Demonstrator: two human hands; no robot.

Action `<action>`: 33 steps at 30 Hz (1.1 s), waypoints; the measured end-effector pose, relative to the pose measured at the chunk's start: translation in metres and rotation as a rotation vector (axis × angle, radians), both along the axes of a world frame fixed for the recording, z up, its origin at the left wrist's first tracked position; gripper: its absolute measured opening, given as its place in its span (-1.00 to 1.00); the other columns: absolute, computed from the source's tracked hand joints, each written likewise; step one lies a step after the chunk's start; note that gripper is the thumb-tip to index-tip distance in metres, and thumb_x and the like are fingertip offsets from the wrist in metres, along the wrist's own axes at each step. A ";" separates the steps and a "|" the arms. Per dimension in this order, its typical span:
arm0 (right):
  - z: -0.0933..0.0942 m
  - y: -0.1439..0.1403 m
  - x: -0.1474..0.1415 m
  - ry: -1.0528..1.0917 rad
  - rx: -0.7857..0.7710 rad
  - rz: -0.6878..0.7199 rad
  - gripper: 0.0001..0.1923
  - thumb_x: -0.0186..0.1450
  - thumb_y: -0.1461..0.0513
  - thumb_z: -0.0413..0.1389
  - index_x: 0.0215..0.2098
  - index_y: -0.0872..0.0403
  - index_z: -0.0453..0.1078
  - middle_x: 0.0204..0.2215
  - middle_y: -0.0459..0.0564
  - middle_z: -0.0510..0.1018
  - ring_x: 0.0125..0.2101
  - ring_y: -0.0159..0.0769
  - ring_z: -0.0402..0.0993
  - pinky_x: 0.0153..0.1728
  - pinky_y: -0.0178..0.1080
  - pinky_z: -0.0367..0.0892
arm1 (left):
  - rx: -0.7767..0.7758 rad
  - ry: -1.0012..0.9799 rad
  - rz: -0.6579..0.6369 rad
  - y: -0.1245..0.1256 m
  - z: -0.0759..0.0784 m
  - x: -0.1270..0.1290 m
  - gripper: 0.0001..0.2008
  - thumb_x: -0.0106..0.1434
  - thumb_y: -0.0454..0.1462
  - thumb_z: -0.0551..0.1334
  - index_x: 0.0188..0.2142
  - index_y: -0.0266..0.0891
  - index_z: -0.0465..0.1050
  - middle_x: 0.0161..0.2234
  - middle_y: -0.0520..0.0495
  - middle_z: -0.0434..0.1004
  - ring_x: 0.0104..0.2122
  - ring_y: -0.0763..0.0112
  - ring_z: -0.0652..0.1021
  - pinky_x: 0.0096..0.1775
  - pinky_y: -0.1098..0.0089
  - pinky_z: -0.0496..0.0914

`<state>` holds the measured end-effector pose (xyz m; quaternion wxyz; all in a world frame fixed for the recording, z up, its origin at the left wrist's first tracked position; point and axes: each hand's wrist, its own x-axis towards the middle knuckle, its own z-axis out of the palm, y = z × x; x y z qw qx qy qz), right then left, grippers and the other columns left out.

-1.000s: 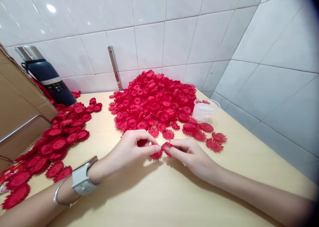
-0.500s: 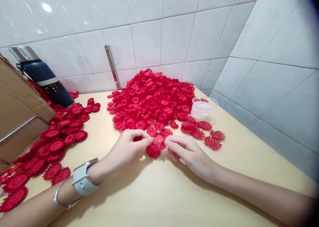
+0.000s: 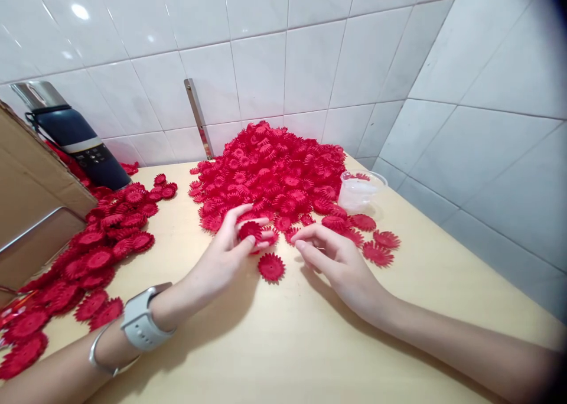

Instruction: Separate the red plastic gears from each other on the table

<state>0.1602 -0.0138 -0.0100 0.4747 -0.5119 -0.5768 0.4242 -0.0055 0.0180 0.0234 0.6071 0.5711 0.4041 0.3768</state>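
Observation:
My left hand (image 3: 231, 240) holds a red fringed felt flower (image 3: 250, 231) between the thumb and fingers, the other fingers spread behind it. My right hand (image 3: 334, 257) is a little to the right, thumb and forefinger pinched together; anything between them is too small to make out. A single round red flower (image 3: 271, 267) lies flat on the table between and below the hands. Just behind the hands rises a big heap of the same red flowers (image 3: 270, 173).
A clear plastic cup (image 3: 361, 192) stands right of the heap, with several loose flowers (image 3: 378, 253) in front. At the left are a cardboard box (image 3: 35, 197), a dark blue flask (image 3: 80, 138) and more flowers (image 3: 100, 256). A metal strip (image 3: 198, 117) leans on the tiled wall (image 3: 261, 67).
My hands have moved apart. The left hand has gone back and left, now with a red flower in its fingers, while the right stays near its place. The front flower is now uncovered.

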 end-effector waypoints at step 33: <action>0.001 -0.002 0.004 -0.125 0.038 0.342 -0.76 0.23 0.25 -0.11 -0.58 0.12 0.19 -0.64 -0.16 0.21 -0.60 -0.46 0.11 -0.58 -0.39 0.05 | 0.067 0.158 -0.025 -0.016 -0.015 0.000 -0.92 0.09 -0.32 0.20 -0.36 -0.24 0.35 -0.40 0.02 0.44 -0.43 0.46 0.48 -0.41 0.45 0.39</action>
